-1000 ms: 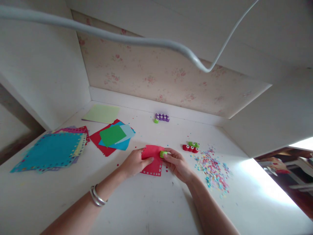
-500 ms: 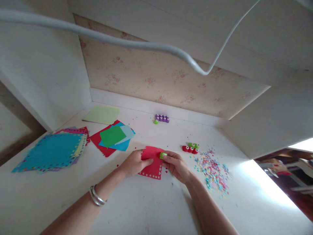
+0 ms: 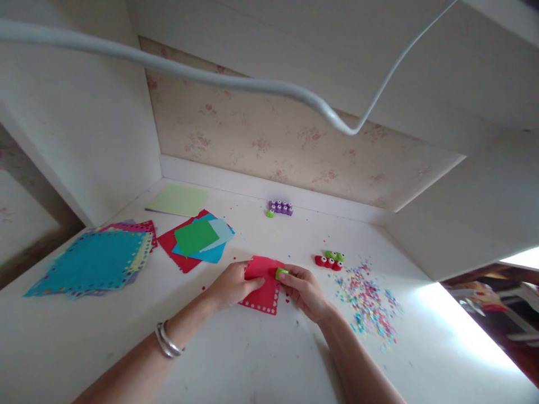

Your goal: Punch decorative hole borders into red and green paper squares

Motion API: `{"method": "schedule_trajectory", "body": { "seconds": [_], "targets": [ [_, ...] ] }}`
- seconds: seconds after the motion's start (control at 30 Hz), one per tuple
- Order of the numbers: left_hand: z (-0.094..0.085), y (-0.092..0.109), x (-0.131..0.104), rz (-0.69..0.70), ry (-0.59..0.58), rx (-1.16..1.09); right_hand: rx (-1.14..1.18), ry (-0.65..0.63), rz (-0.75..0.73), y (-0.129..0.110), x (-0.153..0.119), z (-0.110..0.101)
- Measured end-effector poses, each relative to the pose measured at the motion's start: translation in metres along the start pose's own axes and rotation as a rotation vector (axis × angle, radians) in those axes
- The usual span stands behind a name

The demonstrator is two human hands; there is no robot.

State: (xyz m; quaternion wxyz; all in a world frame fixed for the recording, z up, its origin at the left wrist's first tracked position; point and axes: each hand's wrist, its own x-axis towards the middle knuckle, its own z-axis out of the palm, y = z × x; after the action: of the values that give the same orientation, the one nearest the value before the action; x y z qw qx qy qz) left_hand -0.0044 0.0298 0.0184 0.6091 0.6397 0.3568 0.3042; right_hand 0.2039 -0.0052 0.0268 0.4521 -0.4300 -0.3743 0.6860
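Observation:
A red sheet of paper point(image 3: 265, 283) is held just over the white tabletop, with small shapes punched along its lower and right edges. My left hand point(image 3: 233, 285) pinches its left side, thumb on top. On the right edge sits a small green paper punch point(image 3: 281, 273), gripped by my right hand point(image 3: 304, 289) with the thumb on it. The fingers of that hand under the paper are partly hidden. A few red paper bits lie beside the sheet.
Purple punches point(image 3: 281, 208) stand near the back wall beside a green punch point(image 3: 270, 214). Red punches point(image 3: 329, 262) and green ones point(image 3: 334, 256) are right, near a confetti heap point(image 3: 370, 300). Left lie punched blue sheets point(image 3: 96, 261), coloured paper point(image 3: 196, 237) and pale green sheets point(image 3: 179, 200). A white cable point(image 3: 252, 84) crosses above.
The whole view has shifted slightly, so things appear a little lower. Both hands keep their hold on the red paper and the green punch, with little visible movement.

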Motion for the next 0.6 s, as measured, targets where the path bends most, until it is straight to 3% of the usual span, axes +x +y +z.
{"method": "schedule_trajectory", "body": {
  "seconds": [0.4,0.6],
  "targets": [
    [0.0003,0.0005,-0.0005,-0.013,-0.022,-0.032,-0.124,-0.028,-0.107,0.0007,0.0020,0.0017],
    [-0.0004,-0.0013,-0.0003,-0.029,-0.013,-0.028,-0.160,0.046,-0.061,-0.0006,0.0019,0.0007]
  ]
}}
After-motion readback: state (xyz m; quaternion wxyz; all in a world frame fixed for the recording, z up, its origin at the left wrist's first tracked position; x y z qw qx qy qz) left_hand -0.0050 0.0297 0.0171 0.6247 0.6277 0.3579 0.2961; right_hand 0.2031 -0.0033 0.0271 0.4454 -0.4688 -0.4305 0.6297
